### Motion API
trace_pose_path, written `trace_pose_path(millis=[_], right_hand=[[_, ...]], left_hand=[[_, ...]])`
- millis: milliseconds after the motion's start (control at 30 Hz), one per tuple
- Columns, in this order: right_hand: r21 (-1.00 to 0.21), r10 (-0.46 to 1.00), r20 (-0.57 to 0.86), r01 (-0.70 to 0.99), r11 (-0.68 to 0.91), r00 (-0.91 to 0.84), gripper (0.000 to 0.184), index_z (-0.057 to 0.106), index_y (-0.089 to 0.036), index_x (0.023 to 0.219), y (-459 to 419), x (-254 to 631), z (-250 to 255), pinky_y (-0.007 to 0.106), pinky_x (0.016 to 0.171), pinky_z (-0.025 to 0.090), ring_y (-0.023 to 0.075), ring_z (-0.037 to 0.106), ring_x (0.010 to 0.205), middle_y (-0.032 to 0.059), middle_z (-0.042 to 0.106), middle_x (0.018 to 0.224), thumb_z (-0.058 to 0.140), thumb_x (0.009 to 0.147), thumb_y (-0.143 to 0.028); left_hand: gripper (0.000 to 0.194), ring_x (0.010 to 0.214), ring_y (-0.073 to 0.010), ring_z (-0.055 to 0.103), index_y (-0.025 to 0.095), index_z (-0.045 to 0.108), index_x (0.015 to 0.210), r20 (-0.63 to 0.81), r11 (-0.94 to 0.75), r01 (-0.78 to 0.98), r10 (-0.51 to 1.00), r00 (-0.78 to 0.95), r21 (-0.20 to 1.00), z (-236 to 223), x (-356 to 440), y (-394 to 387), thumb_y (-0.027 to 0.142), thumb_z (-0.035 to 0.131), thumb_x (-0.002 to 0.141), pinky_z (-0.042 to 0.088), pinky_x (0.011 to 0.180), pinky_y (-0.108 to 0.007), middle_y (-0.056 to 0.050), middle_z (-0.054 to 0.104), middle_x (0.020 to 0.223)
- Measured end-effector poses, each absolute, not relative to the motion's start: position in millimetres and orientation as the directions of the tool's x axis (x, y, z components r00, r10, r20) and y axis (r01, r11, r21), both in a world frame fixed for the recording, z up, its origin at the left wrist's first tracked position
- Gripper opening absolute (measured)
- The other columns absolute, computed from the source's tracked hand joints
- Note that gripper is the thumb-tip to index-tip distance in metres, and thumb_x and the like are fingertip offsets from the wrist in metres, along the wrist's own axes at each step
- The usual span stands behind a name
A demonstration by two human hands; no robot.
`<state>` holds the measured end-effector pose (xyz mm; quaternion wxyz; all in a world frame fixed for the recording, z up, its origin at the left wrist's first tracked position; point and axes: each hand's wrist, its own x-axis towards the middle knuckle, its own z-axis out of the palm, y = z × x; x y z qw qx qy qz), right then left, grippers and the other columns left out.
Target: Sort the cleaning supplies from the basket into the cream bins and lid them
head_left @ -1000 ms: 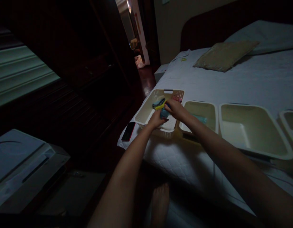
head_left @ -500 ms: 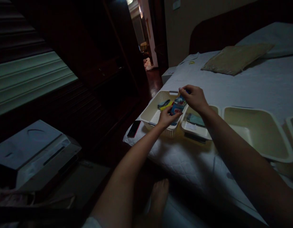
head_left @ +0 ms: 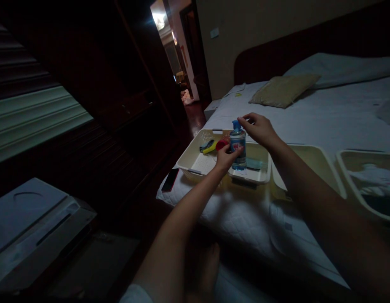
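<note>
A small clear pump bottle (head_left: 238, 145) with a blue top and a red-and-blue label stands upright over the second cream bin (head_left: 261, 176). My left hand (head_left: 225, 158) is closed around the bottle's lower body. My right hand (head_left: 260, 128) hovers at the bottle's pump head, fingers pinched together near the blue top. To the left is a cream perforated basket (head_left: 190, 158) holding a blue-and-yellow item (head_left: 207, 146) and a red round object (head_left: 220, 145). A teal flat item (head_left: 255, 163) lies in the second bin.
More cream bins (head_left: 311, 162) (head_left: 365, 185) line the bed's near edge to the right. A dark phone (head_left: 170, 179) lies on the bed's corner. A tan pillow (head_left: 281, 90) lies further back. A grey box (head_left: 33, 227) sits at lower left, my foot (head_left: 207, 269) below.
The bottle came out of the perforated basket and was turned upright over the second bin. My right hand moved from the bottle's end to above its pump. The view shifted right.
</note>
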<state>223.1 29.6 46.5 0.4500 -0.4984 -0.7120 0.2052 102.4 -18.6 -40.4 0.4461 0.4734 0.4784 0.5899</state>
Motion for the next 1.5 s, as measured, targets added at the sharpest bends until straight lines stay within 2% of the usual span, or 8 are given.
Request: trace_pose_path(millis=[200,300,500,667,867,1067,1300,1500], right_hand=[[-0.941,0.96,0.218,0.222,0.255,-0.178,0.032,0.064,-0.012,0.098,29,244,34,0.024,0.06,0.049,0.0139,0.062,0.07,0.0101,0.067,0.089,0.062,0.085,-0.041],[-0.98,0.969,0.154,0.098,0.176,-0.195,0.031,0.063,-0.015,0.097,25,247,34,0.022,0.06,0.05,0.0141,0.064,0.076,0.0096,0.068,0.094,0.067,0.082,-0.041],[-0.986,0.951,0.1,0.098,0.134,-0.294,0.034,0.063,-0.016,0.1,14,243,40,0.028,0.07,0.053,0.0171,0.064,0.084,0.0093,0.069,0.097,0.076,0.075,-0.034],[-0.988,0.923,0.031,0.128,0.087,-0.385,0.029,0.067,-0.014,0.092,8,242,39,0.03,0.076,0.053,0.0165,0.064,0.082,0.009,0.069,0.093,0.079,0.072,-0.031],[-0.995,0.957,0.065,0.054,0.084,-0.283,0.032,0.065,-0.014,0.089,15,235,23,0.03,0.072,0.054,0.0156,0.064,0.077,0.0082,0.068,0.088,0.08,0.069,-0.033],[-0.993,0.964,0.073,0.067,0.093,-0.257,0.03,0.061,-0.015,0.082,14,232,20,0.031,0.066,0.053,0.0155,0.061,0.072,0.0054,0.064,0.08,0.08,0.065,-0.031],[-0.888,0.94,0.301,0.312,0.338,-0.161,0.036,0.06,-0.015,0.079,25,235,13,0.03,0.058,0.046,0.0142,0.053,0.065,0.0025,0.057,0.072,0.077,0.062,-0.042],[-0.832,0.91,0.397,0.371,0.412,-0.12,0.043,0.057,-0.017,0.076,28,238,16,0.029,0.057,0.041,0.015,0.05,0.065,0.0013,0.054,0.07,0.075,0.057,-0.05]], left_hand=[[0.041,0.079,-0.0183,0.064,0.012,0.067,0.086,0.117,-0.146,-0.192,0.981,-0.156,0.97,-30,105,-29,0.042,0.079,0.06,0.05,0.085,-0.037,-0.007,0.069,0.085],[0.04,0.078,-0.0184,0.064,0.013,0.069,0.085,0.105,-0.133,-0.223,0.986,-0.132,0.966,-23,104,-35,0.04,0.081,0.057,0.05,0.085,-0.037,-0.006,0.069,0.083],[0.036,0.084,-0.0214,0.065,0.012,0.072,0.085,0.057,-0.087,-0.225,0.989,-0.136,0.971,-20,103,-41,0.035,0.082,0.058,0.05,0.087,-0.037,-0.007,0.069,0.084],[0.038,0.072,-0.0157,0.062,0.012,0.071,0.084,0.063,-0.086,-0.232,0.993,-0.103,0.969,-24,105,-41,0.034,0.082,0.056,0.05,0.081,-0.034,-0.004,0.068,0.078],[0.038,0.067,-0.0137,0.058,0.012,0.07,0.08,0.069,-0.089,-0.198,0.992,-0.108,0.976,-24,105,-43,0.037,0.082,0.055,0.048,0.074,-0.031,-0.003,0.065,0.074],[0.034,0.07,-0.0137,0.058,0.013,0.069,0.08,0.073,-0.088,-0.146,0.992,-0.106,0.985,-28,101,-41,0.035,0.081,0.057,0.046,0.074,-0.03,-0.003,0.066,0.075],[0.036,0.073,-0.0136,0.058,0.013,0.065,0.083,0.067,-0.07,-0.135,0.997,-0.028,0.988,-28,101,-40,0.032,0.08,0.057,0.046,0.077,-0.03,-0.003,0.065,0.08],[0.043,0.085,-0.0173,0.061,0.014,0.062,0.092,0.075,-0.079,-0.081,0.996,-0.045,0.994,-29,102,-35,0.026,0.082,0.057,0.046,0.087,-0.036,-0.006,0.066,0.092]])
